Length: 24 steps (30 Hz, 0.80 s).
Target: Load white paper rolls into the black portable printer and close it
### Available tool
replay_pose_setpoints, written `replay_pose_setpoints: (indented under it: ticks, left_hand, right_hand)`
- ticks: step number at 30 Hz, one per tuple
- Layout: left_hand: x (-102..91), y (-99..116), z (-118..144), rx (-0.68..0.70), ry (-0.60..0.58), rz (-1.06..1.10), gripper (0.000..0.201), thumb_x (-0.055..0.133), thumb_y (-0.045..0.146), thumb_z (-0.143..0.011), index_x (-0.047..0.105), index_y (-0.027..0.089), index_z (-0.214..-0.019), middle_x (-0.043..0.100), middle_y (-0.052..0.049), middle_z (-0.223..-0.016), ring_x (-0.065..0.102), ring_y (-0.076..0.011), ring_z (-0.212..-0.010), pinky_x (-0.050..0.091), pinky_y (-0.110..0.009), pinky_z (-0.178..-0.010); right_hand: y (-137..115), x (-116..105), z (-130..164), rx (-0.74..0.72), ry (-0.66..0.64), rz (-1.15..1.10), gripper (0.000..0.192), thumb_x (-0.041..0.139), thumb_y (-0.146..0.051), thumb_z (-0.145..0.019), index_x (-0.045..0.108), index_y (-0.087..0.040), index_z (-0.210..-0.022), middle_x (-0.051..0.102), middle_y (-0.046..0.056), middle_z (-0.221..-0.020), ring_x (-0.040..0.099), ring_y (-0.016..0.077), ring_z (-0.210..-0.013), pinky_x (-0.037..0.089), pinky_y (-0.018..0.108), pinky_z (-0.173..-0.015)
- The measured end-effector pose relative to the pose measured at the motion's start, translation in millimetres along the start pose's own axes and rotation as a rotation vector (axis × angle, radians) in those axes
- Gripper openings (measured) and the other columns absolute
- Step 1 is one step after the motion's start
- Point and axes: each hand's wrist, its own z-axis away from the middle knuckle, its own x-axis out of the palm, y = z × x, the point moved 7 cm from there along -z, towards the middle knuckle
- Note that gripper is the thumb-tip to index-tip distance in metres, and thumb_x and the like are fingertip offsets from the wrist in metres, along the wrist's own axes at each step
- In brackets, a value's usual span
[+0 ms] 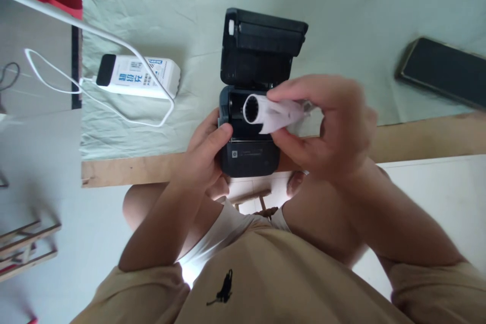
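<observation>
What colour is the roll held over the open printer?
White, a paper roll with a dark hollow core; head view.

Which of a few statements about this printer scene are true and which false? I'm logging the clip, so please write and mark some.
1. The printer has its lid open. True.
2. The right hand holds a paper roll over the printer. True.
3. The left hand rests on the power bank. False: it grips the printer's left side; the power bank lies apart, further left.
4. The phone lies on top of the printer. False: it lies on the cloth at the far right.
5. A white cable runs to the power bank. True.
</observation>
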Motion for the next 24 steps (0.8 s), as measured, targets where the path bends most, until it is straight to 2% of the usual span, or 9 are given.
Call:
replay_pose_setpoints:
  ticks: [2,4,8,11,14,18,21,24]
  left_hand:
    - [1.7,1.2,0.8,0.0,-0.009,-0.017,0.032,0.077,0.044,-0.082,0.072,0.017,-0.098,0.069,-0.001,-0.075,0.066,-0.0167,-0.064,0.055,-0.028,-0.062]
    - [0.7,2.1,1.5,0.007,0.01,-0.011,0.03,0.078,0.043,-0.082,0.072,0.017,-0.096,0.071,-0.001,-0.079,0.065,-0.0153,-0.065,0.053,-0.026,-0.061]
    - [-3.8,1.6,2.4,0.016,0.053,0.012,0.02,0.08,0.034,-0.083,0.073,0.016,-0.087,0.071,-0.001,-0.084,0.068,-0.0129,-0.077,0.054,-0.021,-0.068]
    - [-2.9,-0.2,1.7,0.008,0.007,0.062,0.022,0.081,0.034,-0.084,0.075,0.016,-0.094,0.072,-0.001,-0.088,0.068,-0.0114,-0.082,0.055,-0.018,-0.072]
    - [0.4,-0.9,1.0,0.002,-0.056,0.106,0.029,0.082,0.039,-0.083,0.076,0.016,-0.099,0.073,-0.001,-0.086,0.067,-0.0107,-0.075,0.055,-0.017,-0.064]
    - [1.6,-0.5,0.8,-0.005,-0.056,0.105,0.022,0.081,0.035,-0.084,0.076,0.017,-0.093,0.071,0.0,-0.081,0.065,-0.0091,-0.068,0.052,-0.016,-0.058]
    - [-0.1,0.4,0.2,0.026,-0.041,0.071,0.022,0.079,0.038,-0.086,0.075,0.017,-0.088,0.069,0.0,-0.077,0.062,-0.0085,-0.065,0.05,-0.016,-0.057]
    - [-0.1,1.6,-0.1,0.074,-0.083,0.075,0.032,0.081,0.046,-0.082,0.075,0.016,-0.091,0.069,-0.001,-0.076,0.062,-0.0101,-0.064,0.051,-0.017,-0.055]
  right_hand:
    - [-7.1,3.4,-0.7,-0.135,0.084,0.035,0.022,0.061,-0.006,-0.088,0.062,-0.027,-0.096,0.081,-0.002,-0.105,0.078,0.0169,-0.092,0.06,0.037,-0.081]
    - [-10.1,4.1,-0.2,-0.202,0.137,0.012,0.022,0.064,-0.005,-0.088,0.058,-0.026,-0.087,0.081,-0.003,-0.101,0.078,0.0152,-0.087,0.059,0.036,-0.078]
    - [-13.0,4.6,-0.9,-0.226,0.13,-0.091,0.021,0.07,-0.008,-0.088,0.057,-0.024,-0.085,0.081,-0.001,-0.102,0.077,0.0144,-0.091,0.059,0.032,-0.081]
    - [-10.9,10.9,-2.0,-0.203,0.085,-0.051,0.021,0.069,-0.009,-0.09,0.057,-0.025,-0.085,0.08,-0.002,-0.103,0.077,0.0147,-0.092,0.059,0.032,-0.082]
    - [-5.5,16.3,-2.1,-0.175,0.069,0.003,0.019,0.065,-0.009,-0.092,0.057,-0.024,-0.084,0.079,-0.001,-0.103,0.077,0.0158,-0.095,0.057,0.034,-0.082]
    - [-8.7,8.5,1.7,-0.229,0.14,0.035,0.017,0.067,-0.013,-0.091,0.059,-0.025,-0.082,0.075,-0.001,-0.091,0.074,0.0175,-0.084,0.051,0.036,-0.073]
    - [-15.0,5.8,6.8,-0.291,0.088,0.025,0.017,0.068,-0.013,-0.088,0.058,-0.027,-0.082,0.069,-0.003,-0.081,0.068,0.0159,-0.074,0.044,0.036,-0.067]
    - [-19.2,9.9,13.3,-0.35,-0.004,0.002,0.015,0.069,-0.018,-0.089,0.058,-0.027,-0.084,0.07,-0.003,-0.083,0.068,0.0157,-0.077,0.043,0.035,-0.067]
